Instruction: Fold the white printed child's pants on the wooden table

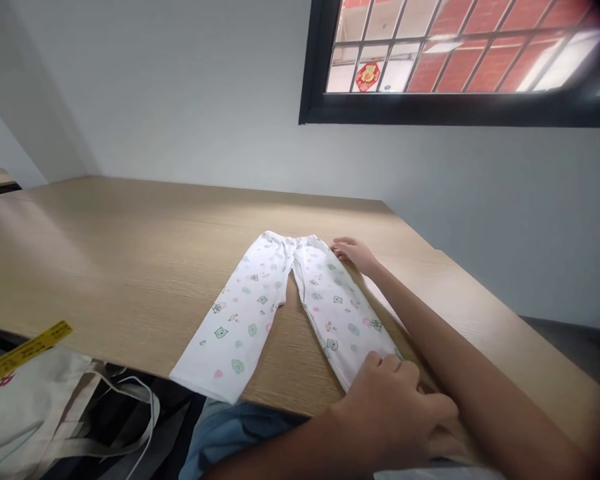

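A small pair of white trousers (260,300) with a green and pink print lies flat on the wooden table (130,253), waistband far from me and both legs pointing toward me. The left leg's cuff hangs slightly over the near edge. My right hand (354,253) reaches along the right side and touches the waistband's right corner, fingers together on the cloth. My left hand (397,407) crosses in from below and rests on the right leg's cuff, fingers curled down onto the fabric.
A white cloth bag (35,413) with straps and a yellow ruler-like strip (25,352) sit below the table's near edge at the left. Blue fabric (230,433) lies at my lap. A grey wall and a dark-framed window (455,110) stand behind.
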